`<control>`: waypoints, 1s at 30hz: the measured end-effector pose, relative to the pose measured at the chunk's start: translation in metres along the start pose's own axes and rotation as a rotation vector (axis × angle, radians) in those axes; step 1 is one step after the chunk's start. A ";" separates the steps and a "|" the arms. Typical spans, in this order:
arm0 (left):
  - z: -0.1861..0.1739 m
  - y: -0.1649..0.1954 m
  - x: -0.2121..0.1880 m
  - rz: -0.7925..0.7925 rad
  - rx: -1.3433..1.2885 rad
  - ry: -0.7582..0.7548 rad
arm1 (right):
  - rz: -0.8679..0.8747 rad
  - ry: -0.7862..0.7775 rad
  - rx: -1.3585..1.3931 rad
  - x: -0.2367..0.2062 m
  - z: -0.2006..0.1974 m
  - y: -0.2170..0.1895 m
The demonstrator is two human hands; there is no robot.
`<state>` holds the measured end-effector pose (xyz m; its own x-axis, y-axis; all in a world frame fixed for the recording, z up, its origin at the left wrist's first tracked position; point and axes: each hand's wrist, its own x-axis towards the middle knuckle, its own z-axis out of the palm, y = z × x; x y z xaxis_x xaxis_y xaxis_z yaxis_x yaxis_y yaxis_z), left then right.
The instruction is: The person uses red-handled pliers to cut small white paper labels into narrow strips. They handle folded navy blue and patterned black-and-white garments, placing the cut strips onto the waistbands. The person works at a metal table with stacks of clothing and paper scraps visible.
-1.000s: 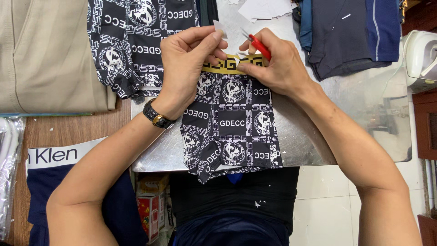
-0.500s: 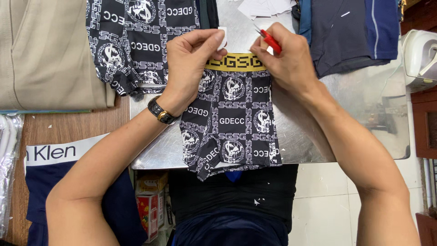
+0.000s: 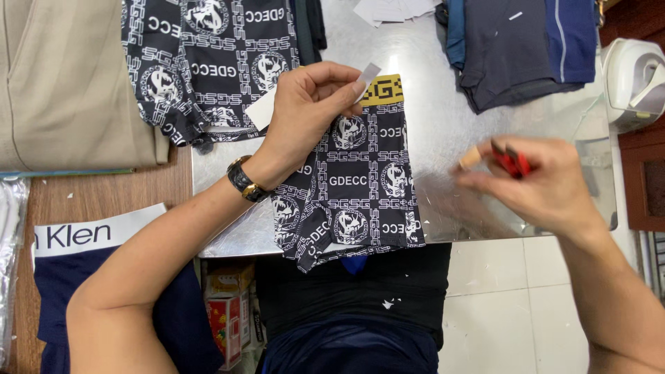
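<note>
Two bare hands are working over a shiny metal table top (image 3: 443,97), and we are recording their state as follows. We are holding the left hand (image 3: 305,111) on the upper part of a pair of black shorts with white print (image 3: 360,187), which is lying flat on the metal with its yellow waistband (image 3: 384,88) pointing away from us. The left fingers are closing in a pinch on a small white tag (image 3: 368,72), held just beside the waistband; a second white slip (image 3: 260,111) is showing at the heel of the same hand. A dark wristwatch (image 3: 242,180) is sitting on the left wrist. We are holding the right hand (image 3: 540,183) well apart from the shorts, out to the right over bare metal, with its fingers gripping a small red-handled cutting tool (image 3: 511,161); the hand is blurred, so we cannot tell the tool's exact form. A second printed garment (image 3: 208,62) is lying at the upper left, touching the shorts. Dark blue and grey garments (image 3: 519,48) are lying at the upper right, white paper slips (image 3: 395,8) at the top edge, and navy shorts with a white band (image 3: 90,263) at the lower left.
</note>
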<state>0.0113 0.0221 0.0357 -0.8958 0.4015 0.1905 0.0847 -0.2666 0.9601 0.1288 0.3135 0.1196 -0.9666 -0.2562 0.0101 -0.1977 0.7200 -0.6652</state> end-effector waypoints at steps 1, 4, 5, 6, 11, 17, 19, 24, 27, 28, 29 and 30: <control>0.005 0.001 -0.002 -0.023 0.031 -0.029 | -0.007 0.086 0.102 0.012 0.008 -0.006; 0.015 0.005 -0.009 -0.063 0.120 -0.104 | -0.103 0.133 0.346 0.053 0.030 -0.014; 0.017 0.006 -0.011 -0.061 0.145 -0.122 | -0.167 0.131 0.299 0.064 0.035 -0.013; 0.018 0.007 -0.012 -0.056 0.171 -0.137 | -0.217 0.121 0.286 0.074 0.038 -0.012; 0.014 0.003 -0.012 -0.047 0.055 0.017 | -0.170 0.143 0.229 0.100 0.042 -0.009; 0.014 -0.002 -0.009 -0.032 -0.205 0.162 | -0.196 0.154 0.829 0.122 0.067 -0.019; 0.013 -0.003 -0.009 -0.021 -0.241 0.190 | -0.218 0.174 0.782 0.124 0.076 -0.018; 0.003 -0.001 -0.003 0.008 -0.265 0.189 | -0.084 -0.053 1.041 0.115 0.086 -0.011; -0.004 0.000 -0.001 0.004 -0.242 0.199 | -0.091 -0.162 0.938 0.112 0.092 -0.009; -0.004 0.000 0.000 0.004 -0.264 0.197 | -0.087 -0.177 0.926 0.112 0.094 -0.008; -0.004 -0.001 0.000 0.003 -0.285 0.194 | -0.083 -0.191 0.915 0.113 0.096 -0.008; -0.005 -0.001 0.000 0.004 -0.307 0.191 | -0.085 -0.188 0.890 0.113 0.098 -0.007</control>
<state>0.0092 0.0182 0.0338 -0.9635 0.2370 0.1246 -0.0207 -0.5298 0.8479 0.0364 0.2167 0.0521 -0.8966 -0.4425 0.0151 0.0074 -0.0491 -0.9988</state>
